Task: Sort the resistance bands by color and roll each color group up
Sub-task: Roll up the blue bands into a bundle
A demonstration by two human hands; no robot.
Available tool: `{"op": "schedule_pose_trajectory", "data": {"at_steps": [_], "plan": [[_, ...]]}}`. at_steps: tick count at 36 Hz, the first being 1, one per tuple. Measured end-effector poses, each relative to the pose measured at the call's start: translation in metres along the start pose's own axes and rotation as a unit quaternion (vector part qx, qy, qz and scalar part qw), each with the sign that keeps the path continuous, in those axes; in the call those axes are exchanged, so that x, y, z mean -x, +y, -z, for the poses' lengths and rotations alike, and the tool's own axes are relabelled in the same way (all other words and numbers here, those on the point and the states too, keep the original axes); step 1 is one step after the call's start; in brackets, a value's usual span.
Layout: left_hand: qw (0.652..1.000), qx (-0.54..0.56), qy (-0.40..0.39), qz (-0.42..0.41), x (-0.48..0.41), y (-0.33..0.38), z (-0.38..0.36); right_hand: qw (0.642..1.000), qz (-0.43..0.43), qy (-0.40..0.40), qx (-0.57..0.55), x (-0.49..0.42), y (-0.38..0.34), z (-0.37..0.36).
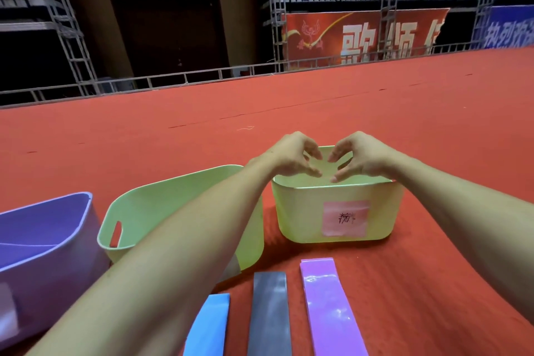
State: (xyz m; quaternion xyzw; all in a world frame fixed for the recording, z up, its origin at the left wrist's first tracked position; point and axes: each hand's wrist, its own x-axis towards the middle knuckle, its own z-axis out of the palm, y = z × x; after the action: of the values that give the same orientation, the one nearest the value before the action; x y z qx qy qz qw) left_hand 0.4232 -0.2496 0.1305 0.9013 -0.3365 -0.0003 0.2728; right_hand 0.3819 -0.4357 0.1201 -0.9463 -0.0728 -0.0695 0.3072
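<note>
Three resistance bands lie flat side by side on the red carpet near me: a light blue band (209,324), a dark grey band (270,315) and a pink-purple band (329,306). Beyond them stands a pale green bin (335,211) with a pink label. My left hand (291,157) and my right hand (358,157) hover over that bin's open top, fingers curled downward and fingertips close together. I see nothing between the fingers. The inside of the bin is mostly hidden by my hands.
A second pale green bin (161,208) tilts toward me at centre left, partly behind my left forearm. A purple bin (43,243) stands at the far left. Red carpet (289,113) stretches away to a metal railing and scaffolding.
</note>
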Motion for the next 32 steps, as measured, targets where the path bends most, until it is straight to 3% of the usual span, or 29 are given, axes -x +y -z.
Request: {"op": "schedule_pose_trajectory", "data": {"at_steps": [5,12,15,21,25,32], "plan": [[0.999,-0.009,0.040,-0.005,0.037,0.016,0.024,0.996,-0.005,0.041,-0.075,0.026,-0.025,0.011],[0.999,-0.040,0.027,0.017,0.133,0.027,0.043,0.993,-0.002,0.033,-0.115,0.082,-0.081,0.008],[0.999,-0.030,0.010,0.035,0.184,0.025,0.039,0.993,-0.019,-0.006,-0.120,0.111,-0.108,-0.011],[0.987,-0.112,-0.079,0.082,0.292,0.006,0.011,0.996,-0.042,-0.067,-0.051,0.167,-0.140,-0.079],[0.980,-0.108,-0.118,0.121,0.349,-0.011,-0.011,0.991,-0.060,-0.116,0.003,0.192,-0.151,-0.125],[0.989,-0.061,-0.074,0.112,0.387,-0.021,-0.032,0.986,-0.085,-0.115,0.087,0.189,-0.164,-0.162]]}}
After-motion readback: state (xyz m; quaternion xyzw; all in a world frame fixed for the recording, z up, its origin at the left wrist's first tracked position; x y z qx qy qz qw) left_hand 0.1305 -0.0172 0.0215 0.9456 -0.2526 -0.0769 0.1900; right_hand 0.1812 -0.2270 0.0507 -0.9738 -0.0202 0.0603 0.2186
